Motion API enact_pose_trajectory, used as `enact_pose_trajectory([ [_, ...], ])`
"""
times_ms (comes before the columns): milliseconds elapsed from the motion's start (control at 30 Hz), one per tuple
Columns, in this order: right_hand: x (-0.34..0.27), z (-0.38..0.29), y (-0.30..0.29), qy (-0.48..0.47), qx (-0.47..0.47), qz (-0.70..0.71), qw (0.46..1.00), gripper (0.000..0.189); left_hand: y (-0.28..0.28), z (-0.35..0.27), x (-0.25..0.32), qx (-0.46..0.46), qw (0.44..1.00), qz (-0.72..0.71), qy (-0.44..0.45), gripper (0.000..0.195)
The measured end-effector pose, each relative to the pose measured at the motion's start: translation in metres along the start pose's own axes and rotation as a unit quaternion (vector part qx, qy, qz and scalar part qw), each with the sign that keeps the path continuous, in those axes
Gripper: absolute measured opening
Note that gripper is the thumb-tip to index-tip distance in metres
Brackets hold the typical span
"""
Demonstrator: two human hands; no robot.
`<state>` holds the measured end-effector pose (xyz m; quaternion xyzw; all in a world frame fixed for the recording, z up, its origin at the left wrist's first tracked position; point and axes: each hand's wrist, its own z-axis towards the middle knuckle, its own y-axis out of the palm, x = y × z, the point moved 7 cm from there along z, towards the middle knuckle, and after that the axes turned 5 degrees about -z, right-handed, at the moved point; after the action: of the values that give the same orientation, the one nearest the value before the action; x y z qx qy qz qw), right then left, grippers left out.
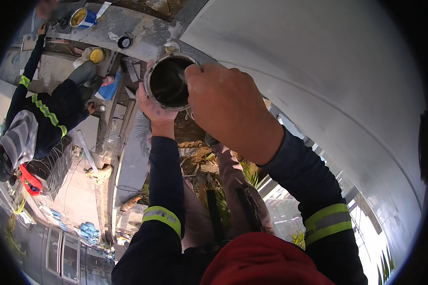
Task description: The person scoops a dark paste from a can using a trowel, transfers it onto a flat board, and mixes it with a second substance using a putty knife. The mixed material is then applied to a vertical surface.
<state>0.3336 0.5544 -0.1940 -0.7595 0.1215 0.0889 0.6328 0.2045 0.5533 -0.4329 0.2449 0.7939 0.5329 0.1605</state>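
Note:
My left hand holds a round open container from its left side and below, its fingers against the outer wall. The inside of the container looks dark, with some grey material on its wall. Over the container's right rim is my right hand, its fingers closed round a tool, of which only a small greyish part shows inside the container; the rest is hidden by the hand. Just beyond the container a small whitish cup stands on the grey ledge.
A large smooth grey curved panel rises on the right. On the ledge are a blue-and-white tub and a black cup. A co-worker crouches at the left near a yellow-filled bucket. Soil and plants lie below me.

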Motion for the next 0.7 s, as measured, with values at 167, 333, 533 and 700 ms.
enact_pose_trajectory([
  [167, 0.002, 0.009, 0.027, 0.051, -0.044, -0.059, 0.996, 0.021, 0.013, 0.001, -0.007, -0.048, 0.996, -0.067, -0.019, 0.07],
  [333, 0.007, 0.006, 0.038, 0.066, -0.072, -0.035, 0.995, 0.029, 0.01, 0.002, -0.004, 0.019, 1.0, 0.024, 0.007, 0.07],
  [533, 0.005, -0.007, 0.038, -0.015, 0.014, -0.016, 1.0, 0.015, 0.002, -0.001, -0.003, 0.005, 1.0, 0.001, -0.012, 0.071],
  [700, 0.006, -0.012, 0.037, -0.055, 0.031, 0.043, 0.997, 0.012, 0.005, -0.004, -0.004, -0.029, 0.999, -0.022, -0.016, 0.069],
])
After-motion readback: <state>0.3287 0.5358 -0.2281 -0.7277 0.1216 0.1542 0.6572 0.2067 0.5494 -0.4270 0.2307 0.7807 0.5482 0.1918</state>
